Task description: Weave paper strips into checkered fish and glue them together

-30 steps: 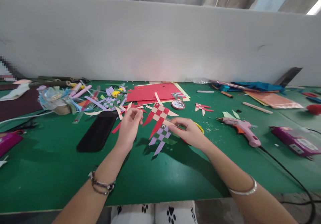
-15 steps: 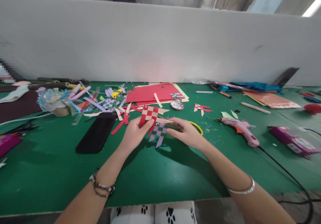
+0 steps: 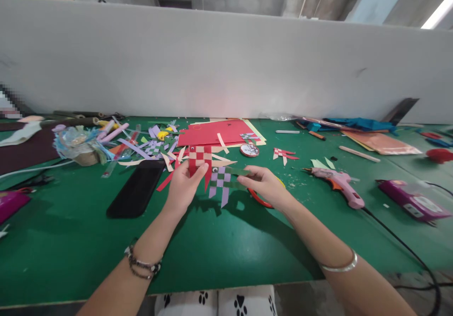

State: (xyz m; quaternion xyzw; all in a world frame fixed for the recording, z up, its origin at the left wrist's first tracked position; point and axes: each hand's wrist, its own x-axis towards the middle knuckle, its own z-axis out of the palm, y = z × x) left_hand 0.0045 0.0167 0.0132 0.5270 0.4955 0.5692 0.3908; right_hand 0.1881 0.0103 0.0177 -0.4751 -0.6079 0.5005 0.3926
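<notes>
Between thumb and fingers, my left hand [image 3: 183, 188] pinches a red and cream woven paper fish [image 3: 200, 156] with a small eye stuck on it. My right hand [image 3: 264, 184] grips the green strip ends of a purple and green woven paper fish [image 3: 221, 179], whose googly eye faces left. The two fish are close together above the table. Beneath my right hand lies a pair of scissors [image 3: 261, 200] with red and yellow handles, partly covered by the hand. Whether my fingers touch the scissors is hard to see.
A black phone [image 3: 136, 188] lies left of my hands. Paper strips and red paper sheets [image 3: 208, 133] spread behind, near a round tin [image 3: 249, 150] and another red fish [image 3: 285, 154]. To the right rest a pink glue gun [image 3: 338, 181] with its cord and a purple box [image 3: 414, 199].
My left hand has moved slightly left with the red fish, uncovering more of the purple and green one. The red scissor handle now shows below my right hand.
</notes>
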